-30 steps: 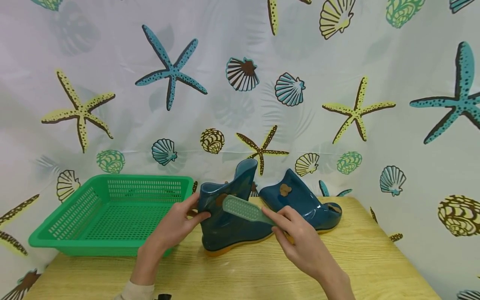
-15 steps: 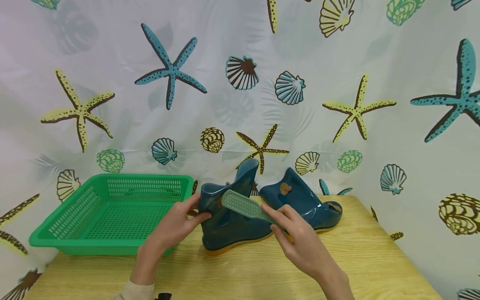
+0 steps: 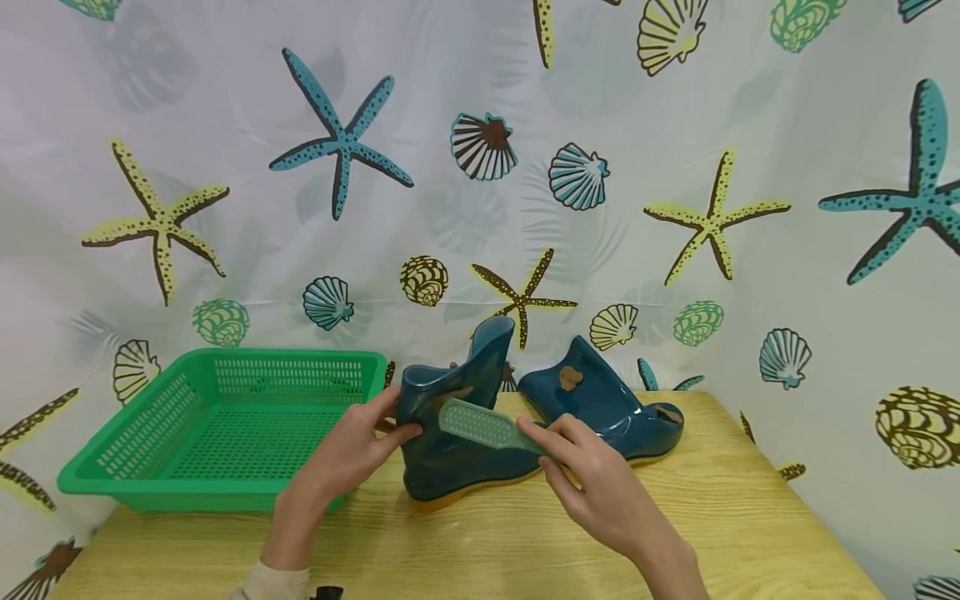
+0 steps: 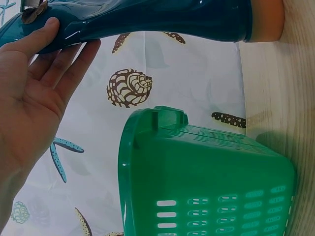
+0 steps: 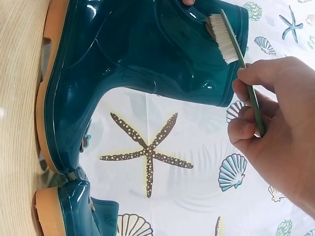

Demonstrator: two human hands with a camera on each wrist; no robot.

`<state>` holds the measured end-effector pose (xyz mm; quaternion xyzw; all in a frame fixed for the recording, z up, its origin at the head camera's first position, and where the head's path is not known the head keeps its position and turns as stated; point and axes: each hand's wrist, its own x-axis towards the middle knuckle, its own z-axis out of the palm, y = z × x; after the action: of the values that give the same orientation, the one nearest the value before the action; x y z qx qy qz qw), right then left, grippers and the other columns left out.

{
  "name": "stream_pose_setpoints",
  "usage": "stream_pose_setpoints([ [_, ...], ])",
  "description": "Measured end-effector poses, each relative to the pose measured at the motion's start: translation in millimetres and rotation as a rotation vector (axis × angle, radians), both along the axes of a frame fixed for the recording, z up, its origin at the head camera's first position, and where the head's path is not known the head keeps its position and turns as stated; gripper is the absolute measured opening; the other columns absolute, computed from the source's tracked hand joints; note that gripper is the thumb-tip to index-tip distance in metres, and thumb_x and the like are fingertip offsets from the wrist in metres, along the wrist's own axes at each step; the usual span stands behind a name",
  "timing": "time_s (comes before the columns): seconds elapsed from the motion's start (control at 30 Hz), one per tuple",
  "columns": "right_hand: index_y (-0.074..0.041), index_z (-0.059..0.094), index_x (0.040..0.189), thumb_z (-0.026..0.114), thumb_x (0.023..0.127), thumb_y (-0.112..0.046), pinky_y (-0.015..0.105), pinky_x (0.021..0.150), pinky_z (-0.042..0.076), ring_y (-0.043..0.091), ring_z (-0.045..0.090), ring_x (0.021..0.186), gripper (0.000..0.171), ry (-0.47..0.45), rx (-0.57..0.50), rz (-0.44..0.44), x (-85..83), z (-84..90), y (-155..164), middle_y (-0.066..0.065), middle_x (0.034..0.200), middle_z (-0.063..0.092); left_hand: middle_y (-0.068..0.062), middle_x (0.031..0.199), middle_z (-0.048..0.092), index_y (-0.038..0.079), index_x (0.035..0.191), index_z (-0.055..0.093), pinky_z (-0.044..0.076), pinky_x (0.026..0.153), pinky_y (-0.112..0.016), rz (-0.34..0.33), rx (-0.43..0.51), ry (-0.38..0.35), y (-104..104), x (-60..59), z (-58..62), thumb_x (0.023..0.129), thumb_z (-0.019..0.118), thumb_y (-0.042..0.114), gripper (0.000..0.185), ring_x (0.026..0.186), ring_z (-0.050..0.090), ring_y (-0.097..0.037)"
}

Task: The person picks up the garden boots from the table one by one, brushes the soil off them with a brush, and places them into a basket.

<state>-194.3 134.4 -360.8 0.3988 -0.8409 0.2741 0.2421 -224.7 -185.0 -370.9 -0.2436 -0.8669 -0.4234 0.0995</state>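
A dark blue rain boot (image 3: 457, 462) with an orange-tan sole stands upright on the table. My left hand (image 3: 352, 446) grips its shaft near the top, thumb on the near face and fingers behind. In my right hand (image 3: 603, 483) is a green scrubbing brush (image 3: 483, 423), pinched by the handle between thumb and fingers. Its white bristles (image 5: 224, 42) face the boot shaft, right at a brown smear (image 4: 34, 12) below the rim. A second blue boot (image 3: 600, 408) leans over behind and to the right, with brown patches (image 3: 570, 378) on its shaft and toe.
A green perforated plastic basket (image 3: 202, 502) stands left of the boots, close to my left forearm. Behind the wooden table (image 3: 480, 550) hangs a white curtain (image 3: 480, 225) printed with starfish and shells.
The brush has shifted slightly left and down over the boot shaft, after a small upward move. More of the brown smear shows above it. My left hand and both boots stay in place.
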Motion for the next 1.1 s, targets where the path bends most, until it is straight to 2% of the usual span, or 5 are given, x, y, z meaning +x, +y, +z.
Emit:
stream_pose_setpoints([
  [0.13,-0.017,0.056,0.142,0.068,0.089,0.004,0.013,0.061,0.038,0.000,0.041,0.074,0.058,0.030,0.012,-0.007,0.2,1.4,1.0,-0.007,0.095,0.055,-0.006,0.112,0.072,0.014,0.134,0.054,0.061,0.085,-0.033,0.007,-0.006,-0.003,0.2,0.0,0.4,0.094,0.069,0.014,0.043,0.102,0.071,-0.024],
  [0.3,-0.014,0.059,0.139,0.071,0.086,0.005,0.013,0.061,0.037,-0.001,0.040,0.075,0.057,0.095,-0.035,-0.017,1.1,5.3,2.8,-0.010,0.094,0.053,-0.006,0.116,0.071,0.015,0.135,0.054,0.061,0.085,-0.034,0.009,-0.017,-0.006,1.1,0.3,1.8,0.094,0.069,0.015,0.043,0.102,0.071,-0.024],
  [0.6,-0.014,0.058,0.140,0.071,0.086,0.005,0.013,0.061,0.037,0.003,0.043,0.075,0.058,0.124,-0.063,-0.033,2.1,6.4,0.9,-0.009,0.095,0.054,-0.006,0.120,0.069,0.016,0.138,0.053,0.060,0.084,-0.029,-0.009,-0.004,-0.033,-0.2,1.0,0.8,0.094,0.069,0.016,0.046,0.103,0.071,-0.024],
  [0.8,-0.016,0.058,0.141,0.070,0.088,0.004,0.013,0.061,0.037,0.001,0.042,0.074,0.058,0.101,-0.014,-0.024,0.5,3.3,1.4,-0.009,0.095,0.054,-0.004,0.115,0.071,0.017,0.138,0.053,0.059,0.084,-0.028,-0.014,0.006,-0.032,-0.1,0.4,-0.2,0.094,0.069,0.017,0.046,0.103,0.070,-0.022],
  [1.1,-0.018,0.058,0.141,0.067,0.089,0.003,0.012,0.058,0.037,-0.001,0.040,0.069,0.057,0.053,-0.016,-0.006,0.4,2.0,2.3,-0.011,0.092,0.053,-0.003,0.112,0.072,0.017,0.135,0.055,0.060,0.085,-0.033,-0.003,0.005,-0.017,0.1,0.3,0.0,0.093,0.070,0.016,0.044,0.104,0.070,-0.022],
])
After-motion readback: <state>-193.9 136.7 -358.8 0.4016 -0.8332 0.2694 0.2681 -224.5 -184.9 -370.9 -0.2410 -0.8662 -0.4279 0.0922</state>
